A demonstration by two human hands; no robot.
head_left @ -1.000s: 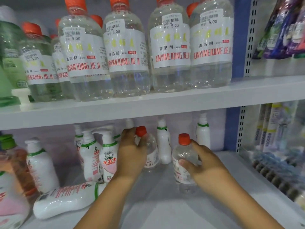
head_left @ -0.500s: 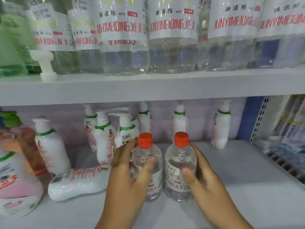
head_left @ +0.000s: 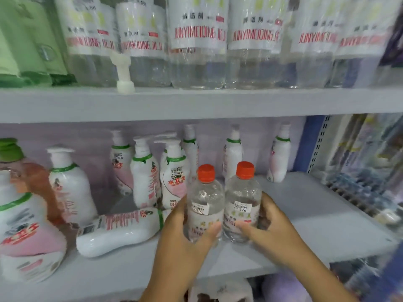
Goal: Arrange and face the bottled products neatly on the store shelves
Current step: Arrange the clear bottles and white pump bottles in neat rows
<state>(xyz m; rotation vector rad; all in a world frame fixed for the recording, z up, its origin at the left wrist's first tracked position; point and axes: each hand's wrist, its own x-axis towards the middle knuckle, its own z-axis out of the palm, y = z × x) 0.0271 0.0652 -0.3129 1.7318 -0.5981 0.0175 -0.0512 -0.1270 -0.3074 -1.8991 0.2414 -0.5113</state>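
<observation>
A: Lower shelf (head_left: 316,214), left end?
B: Large pink-and-white pump bottle (head_left: 26,236) at the front left corner, blurred. Behind it, amber bottle with green cap (head_left: 13,158). Next along, upright white pump bottle (head_left: 69,188) with green neck band.

A: Further in?
B: White bottle lying on its side (head_left: 122,231), near the front edge, neck end toward the hands. Behind it, cluster of upright white pump bottles (head_left: 152,171) toward the back wall; price sticker legible on one only.

A: Centre?
B: Left hand (head_left: 185,234) wrapped round the left clear bottle (head_left: 205,205), thumb across the label front. Right hand (head_left: 270,232) wrapped round the right clear bottle (head_left: 242,201), thumb on its lower front. Both bottles upright, red-orange caps, touching side by side, labels and price stickers facing forward. Standing toward the front edge of the lower shelf, about mid-length.

A: Behind and right of those?
B: Three slim white bottles (head_left: 280,155) upright along the back wall, spaced apart. Right portion of the shelf surface bare grey.

A: Upper shelf (head_left: 196,105)?
B: Green packs (head_left: 28,44) at the left end. Loose white pump head (head_left: 124,73) standing on the front edge. Row of large clear bottles (head_left: 196,44) with red-lettered white labels, running to the right end.

A: Beyond the blue upright (head_left: 305,144)?
B: Neighbouring bay, goods too blurred to identify.
</observation>
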